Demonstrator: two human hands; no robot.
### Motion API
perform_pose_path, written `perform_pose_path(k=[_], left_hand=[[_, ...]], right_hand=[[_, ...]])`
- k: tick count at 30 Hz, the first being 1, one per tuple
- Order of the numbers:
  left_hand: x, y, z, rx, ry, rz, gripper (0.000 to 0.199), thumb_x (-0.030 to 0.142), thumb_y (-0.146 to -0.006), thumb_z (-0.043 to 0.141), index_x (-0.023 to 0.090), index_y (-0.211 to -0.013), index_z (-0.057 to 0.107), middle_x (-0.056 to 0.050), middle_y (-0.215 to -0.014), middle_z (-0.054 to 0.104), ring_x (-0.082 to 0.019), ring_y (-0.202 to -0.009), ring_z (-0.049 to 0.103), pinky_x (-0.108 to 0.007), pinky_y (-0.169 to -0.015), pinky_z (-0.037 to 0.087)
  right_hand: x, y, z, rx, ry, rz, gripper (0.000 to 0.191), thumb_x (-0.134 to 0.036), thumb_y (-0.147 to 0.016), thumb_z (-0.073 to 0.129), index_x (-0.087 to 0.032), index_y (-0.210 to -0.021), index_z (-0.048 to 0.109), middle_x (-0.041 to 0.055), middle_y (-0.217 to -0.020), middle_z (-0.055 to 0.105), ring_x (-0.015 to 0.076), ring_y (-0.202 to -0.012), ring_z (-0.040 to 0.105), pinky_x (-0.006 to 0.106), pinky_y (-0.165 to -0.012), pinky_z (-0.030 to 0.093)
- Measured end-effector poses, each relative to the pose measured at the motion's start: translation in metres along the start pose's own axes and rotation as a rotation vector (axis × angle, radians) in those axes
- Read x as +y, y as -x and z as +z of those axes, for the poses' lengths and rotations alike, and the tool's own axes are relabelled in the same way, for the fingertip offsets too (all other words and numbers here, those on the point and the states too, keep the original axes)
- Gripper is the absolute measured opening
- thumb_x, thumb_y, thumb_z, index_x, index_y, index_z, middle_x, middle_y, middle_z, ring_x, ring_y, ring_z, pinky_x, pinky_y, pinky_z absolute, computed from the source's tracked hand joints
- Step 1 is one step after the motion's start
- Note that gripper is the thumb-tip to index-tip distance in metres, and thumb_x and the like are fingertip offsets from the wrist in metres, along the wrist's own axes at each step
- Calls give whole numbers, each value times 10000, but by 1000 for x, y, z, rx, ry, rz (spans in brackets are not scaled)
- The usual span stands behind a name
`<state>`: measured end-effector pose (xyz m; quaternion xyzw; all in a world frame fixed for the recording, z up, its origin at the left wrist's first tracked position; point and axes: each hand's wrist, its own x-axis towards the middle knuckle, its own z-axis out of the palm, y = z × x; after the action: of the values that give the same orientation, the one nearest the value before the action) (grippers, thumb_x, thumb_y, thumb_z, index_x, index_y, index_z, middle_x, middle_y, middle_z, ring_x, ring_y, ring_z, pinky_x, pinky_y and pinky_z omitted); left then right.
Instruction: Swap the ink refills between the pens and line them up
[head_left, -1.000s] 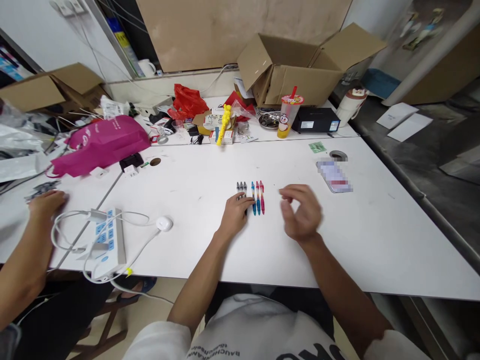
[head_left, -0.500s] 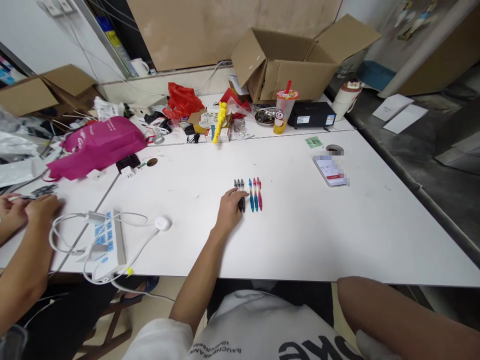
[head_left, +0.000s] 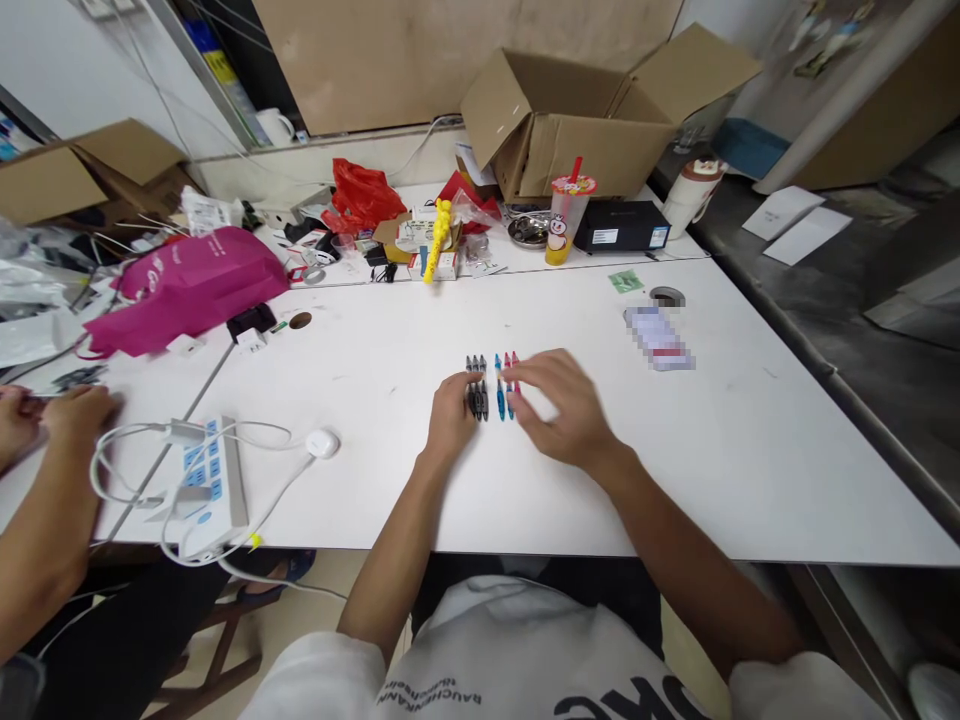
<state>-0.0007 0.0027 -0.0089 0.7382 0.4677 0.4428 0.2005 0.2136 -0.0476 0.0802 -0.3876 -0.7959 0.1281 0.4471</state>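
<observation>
Three black pens (head_left: 478, 400) lie side by side on the white table (head_left: 375, 480). Against their left side rests my left hand (head_left: 451, 412), its fingers bent and closed about them, with one finger reaching over their upper part. To the right are two blue pens (head_left: 501, 402) and two red pens (head_left: 508, 358), parallel to the black ones with a small gap between. My right hand (head_left: 562, 408), slightly blurred, is above these coloured pens, thumb and fingers apart, and holds nothing. It hides much of the red pens and part of one blue pen.
A power strip (head_left: 217, 490) with white cables and a round white plug (head_left: 322, 443) are at left, near another person's hands (head_left: 79, 410). A phone (head_left: 658, 338), tape roll (head_left: 667, 296), drink cup (head_left: 562, 225) and cardboard box (head_left: 585, 150) stand farther off.
My right hand has come in from the lower right to above the blue and red pens. My left hand's reaching finger has drawn back a little to the left.
</observation>
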Motion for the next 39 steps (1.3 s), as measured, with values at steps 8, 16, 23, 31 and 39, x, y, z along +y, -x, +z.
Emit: perform_pose_path(k=[8, 16, 23, 31, 39], left_hand=[[1, 3, -1, -20, 102, -77, 617, 37, -833, 574, 240, -1415, 591, -122, -1214, 738, -274, -1076, 680, -493, -1042, 502], [4, 3, -2, -76, -1, -46, 538, 60, -920, 507, 201, -1438, 538, -145, -1240, 723, -273, -1152, 662, -507, -1045, 509], [5, 2, -3, -88, -32, -55, 509, 71, -916, 502, 190, -1407, 561, -148, -1243, 729, -293, -1183, 653, -515, -1041, 510], [23, -6, -5, 146, 551, -403, 367, 388, -984, 648, 208, -1302, 609, -159, -1342, 701, -270, -1240, 676, -468, -1095, 508], [29, -13, -13, 141, 1109, -666, 445, 479, -851, 831, 174, -1101, 624, -156, -1158, 779, -243, -1015, 787, -326, -858, 629]], right_hand=[[47, 11, 60, -487, 284, 60, 655, -424, -965, 645, -255, -1575, 473, 64, -1662, 435, 355, -1547, 355, 558, -1199, 386], [52, 12, 63, -454, 356, -30, 404, -366, -1043, 577, -233, -1417, 654, 71, -1484, 641, 304, -1452, 501, 489, -1161, 420], [56, 8, 59, -232, 261, -3, 313, -350, -1074, 524, -261, -1275, 747, 87, -1249, 757, 283, -1172, 657, 465, -968, 507], [44, 9, 49, 143, -311, 311, 294, -360, -1030, 549, -243, -1223, 737, 84, -1091, 790, 228, -955, 726, 391, -814, 562], [40, 19, 50, -55, -626, 530, 369, -492, -1003, 560, -208, -1191, 703, 23, -789, 704, 168, -683, 619, 319, -639, 486]])
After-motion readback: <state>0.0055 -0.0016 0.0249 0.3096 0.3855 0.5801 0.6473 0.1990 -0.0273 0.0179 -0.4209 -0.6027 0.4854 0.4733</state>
